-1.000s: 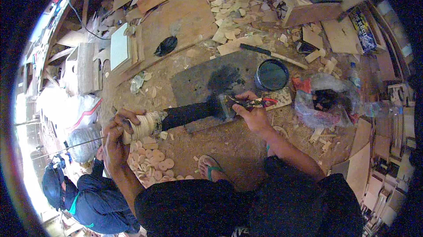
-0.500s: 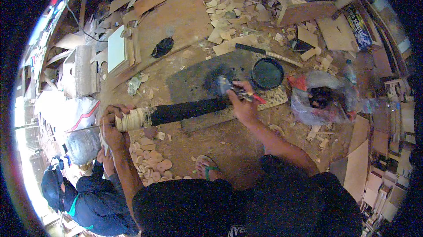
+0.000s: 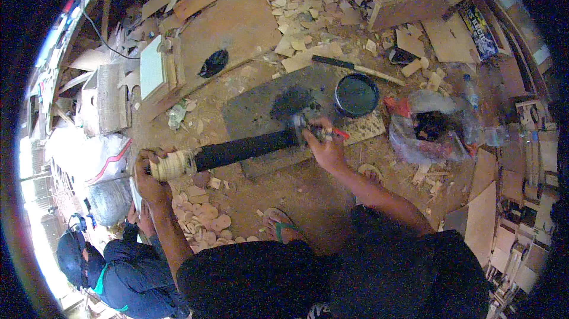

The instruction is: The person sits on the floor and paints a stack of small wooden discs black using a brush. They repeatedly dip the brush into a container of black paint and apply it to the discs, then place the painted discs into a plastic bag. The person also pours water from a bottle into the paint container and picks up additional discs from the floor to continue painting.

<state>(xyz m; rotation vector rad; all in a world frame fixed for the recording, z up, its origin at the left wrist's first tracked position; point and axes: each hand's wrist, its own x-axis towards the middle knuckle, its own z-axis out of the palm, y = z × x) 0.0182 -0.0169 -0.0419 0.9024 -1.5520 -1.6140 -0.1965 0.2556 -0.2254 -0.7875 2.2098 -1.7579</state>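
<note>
My left hand (image 3: 149, 181) is closed round the pale, ridged end of a long roll (image 3: 246, 150), which looks like a stack of thin wooden rounds. Most of the roll's length is black. At its far right end my right hand (image 3: 327, 150) grips a brush-like tool (image 3: 339, 133) with a red handle; its head is blurred by motion, so its exact kind and contact are unclear. Beneath the roll lies a dark-stained board (image 3: 255, 105) with a black smear on it. A round tub of dark liquid (image 3: 357, 96) stands just beyond my right hand.
A dark-tipped stick (image 3: 361, 70) lies behind the tub. To the right is a clear plastic bag (image 3: 430, 132) with something black inside. Loose wooden rounds (image 3: 204, 218) cover the floor near my left forearm. A co-worker (image 3: 127, 271) in dark clothes sits at the lower left.
My right hand and the tool have shifted slightly down and left along the roll's right end. My left hand keeps its hold, and the roll has moved slightly left with the view.
</note>
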